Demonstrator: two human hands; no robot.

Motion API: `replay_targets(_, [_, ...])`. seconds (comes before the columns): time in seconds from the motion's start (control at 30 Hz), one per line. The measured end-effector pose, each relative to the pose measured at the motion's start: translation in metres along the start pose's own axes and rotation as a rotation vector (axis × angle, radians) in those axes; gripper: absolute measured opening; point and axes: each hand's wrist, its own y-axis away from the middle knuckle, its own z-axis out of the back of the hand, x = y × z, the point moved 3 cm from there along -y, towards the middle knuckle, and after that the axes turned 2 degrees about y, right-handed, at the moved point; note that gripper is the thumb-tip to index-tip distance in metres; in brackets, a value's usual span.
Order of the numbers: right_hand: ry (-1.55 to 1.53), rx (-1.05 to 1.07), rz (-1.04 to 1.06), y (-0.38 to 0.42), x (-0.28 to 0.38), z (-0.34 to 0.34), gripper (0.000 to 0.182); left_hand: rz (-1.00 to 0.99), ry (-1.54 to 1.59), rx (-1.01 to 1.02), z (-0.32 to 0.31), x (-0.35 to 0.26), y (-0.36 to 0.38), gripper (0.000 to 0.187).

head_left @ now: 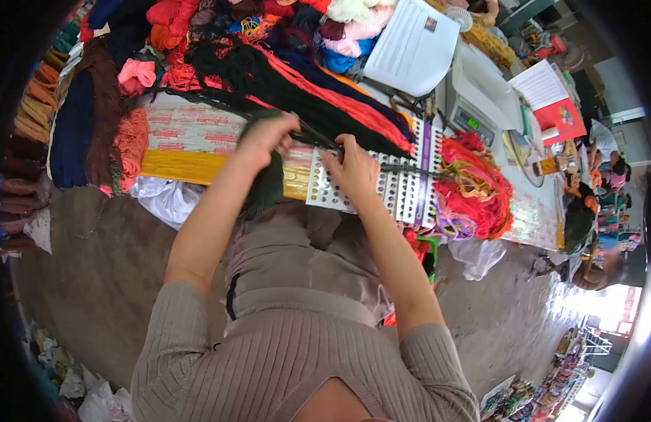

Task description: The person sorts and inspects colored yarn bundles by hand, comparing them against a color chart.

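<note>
Yarn (263,188) of dark green hangs over the near edge of the table (188,166), while the left hand (265,141) grips a dark strand (314,135) that the right hand (355,169) pinches above the perforated card (324,191), where light, even tension should prevent snags.

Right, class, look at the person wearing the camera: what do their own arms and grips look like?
Grey-brown, ribbed knit sleeves cover the upper arms and end near the elbows. Below them the forearms are bare. The left grip and right grip are ungloved hands. No watch or bracelet shows; rings are too small to tell.
</note>
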Motion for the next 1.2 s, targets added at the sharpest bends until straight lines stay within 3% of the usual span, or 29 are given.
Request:
replay_targets(0.03, [0.016,-0.014,-0.001,0.0,0.0,-0.004,0.036,0.226,0.416,0.194,0.036,-0.003,-0.019,0.009])
replay_targets(0.07, [0.036,-0.031,0.006,-0.001,0.001,-0.006,0.037,0.106,0.548,0.222,0.057,-0.022,-0.011,0.008])
replay_targets(0.1, [0.049,0.007,-0.041,-0.002,0.0,-0.008,0.038,0.146,0.642,0.32,0.084,-0.033,-0.012,0.008])
replay_targets(0.17, [0.048,0.0,-0.037,-0.003,-0.001,-0.008,0.038,-0.049,0.68,0.212,0.133,-0.064,-0.006,0.01])
replay_targets(0.2, [0.05,-0.007,-0.039,-0.002,-0.001,-0.008,0.037,-0.013,0.831,0.275,0.16,-0.076,-0.011,0.012])
replay_targets(0.23, [0.049,-0.009,-0.04,-0.002,0.0,-0.007,0.037,-0.114,0.722,0.132,0.17,-0.096,-0.001,0.013])
replay_targets(0.27, [0.05,-0.012,-0.028,-0.002,0.0,-0.006,0.037,-0.154,0.692,0.216,0.214,-0.098,-0.025,0.021])
replay_targets(0.33, [0.036,0.027,-0.034,-0.002,0.004,-0.002,0.036,-0.261,-0.039,-0.729,0.243,-0.1,-0.018,0.041])
replay_targets(0.37, [0.023,0.059,-0.033,-0.002,0.005,0.001,0.035,-0.295,-0.453,-0.815,0.247,-0.098,-0.01,0.061])
replay_targets(0.43, [-0.075,0.123,-0.116,-0.004,0.0,0.002,0.034,-0.387,-0.711,-0.791,0.193,-0.088,0.02,0.068])
replay_targets(0.47, [-0.144,0.101,-0.101,-0.004,0.001,0.006,0.024,0.088,-0.722,-0.724,0.168,-0.072,0.032,0.067])
replay_targets(0.5, [-0.176,-0.003,-0.017,-0.001,0.008,0.011,0.019,-0.281,-0.605,-0.518,0.115,-0.059,0.062,0.068])
replay_targets(0.57, [-0.241,-0.134,0.133,0.008,0.028,0.018,0.011,-0.256,-0.34,-0.166,0.057,-0.02,0.078,0.055])
replay_targets(0.6, [-0.462,-0.054,0.113,0.015,0.039,0.013,0.01,-0.33,-0.213,0.028,0.026,-0.017,0.096,0.041])
replay_targets(0.7, [-0.831,0.15,0.044,0.032,0.061,-0.003,0.008,-0.411,-0.073,0.36,-0.021,0.006,0.095,0.043])
replay_targets(0.87, [-1.022,0.207,-0.163,0.039,0.063,0.019,0.011,-0.091,0.36,0.412,-0.031,0.011,0.089,0.05])
replay_targets(1.03, [-1.149,0.234,-0.156,0.047,0.052,0.028,0.014,-0.053,0.565,0.456,-0.03,0.008,0.09,0.049])
replay_targets(1.1, [-1.431,0.324,-0.31,0.049,0.056,0.028,0.016,-0.056,0.558,0.447,-0.03,0.005,0.091,0.05])
replay_targets(1.2, [-1.518,0.345,-0.329,0.051,0.061,0.034,0.016,-0.095,0.485,0.376,-0.026,-0.003,0.099,0.051])
